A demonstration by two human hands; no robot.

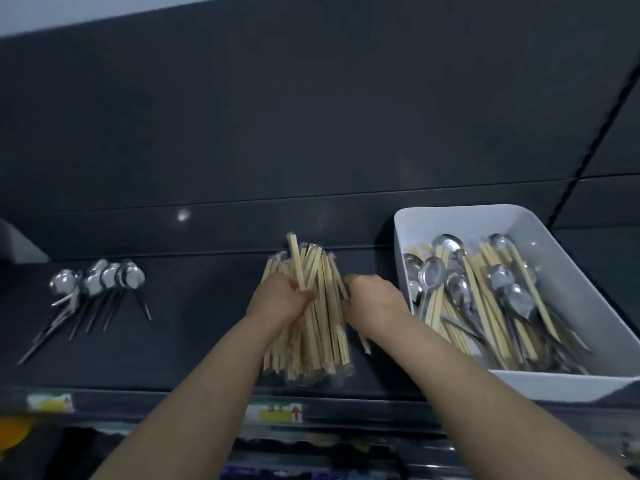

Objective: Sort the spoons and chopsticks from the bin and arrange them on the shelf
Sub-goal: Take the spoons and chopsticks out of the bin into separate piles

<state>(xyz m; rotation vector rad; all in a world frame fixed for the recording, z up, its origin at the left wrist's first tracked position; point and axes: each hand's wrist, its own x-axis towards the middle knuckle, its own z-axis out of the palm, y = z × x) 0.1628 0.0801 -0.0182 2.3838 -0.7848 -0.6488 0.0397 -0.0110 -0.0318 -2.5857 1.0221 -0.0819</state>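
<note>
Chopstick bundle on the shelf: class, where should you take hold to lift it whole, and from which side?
Grip the chopstick bundle around its middle, coming from both long sides. The sticks lie parallel, fanning at the far end, so a mid-length squeeze likely keeps them together; the left hand grips there.

Both hands meet at a pile of wrapped chopsticks (313, 327) on the dark shelf (194, 341): the left hand (280, 296) curls its fingers (306, 296) round several sticks, while the right hand (372, 297) sets its fingers (349, 284) against the pile's right edge, their hold hidden. Just right of the right fingers stands a white bin (568, 382) of mixed spoons and chopsticks, and well left of the left fingers lies a row of spoons (97, 282)
</note>
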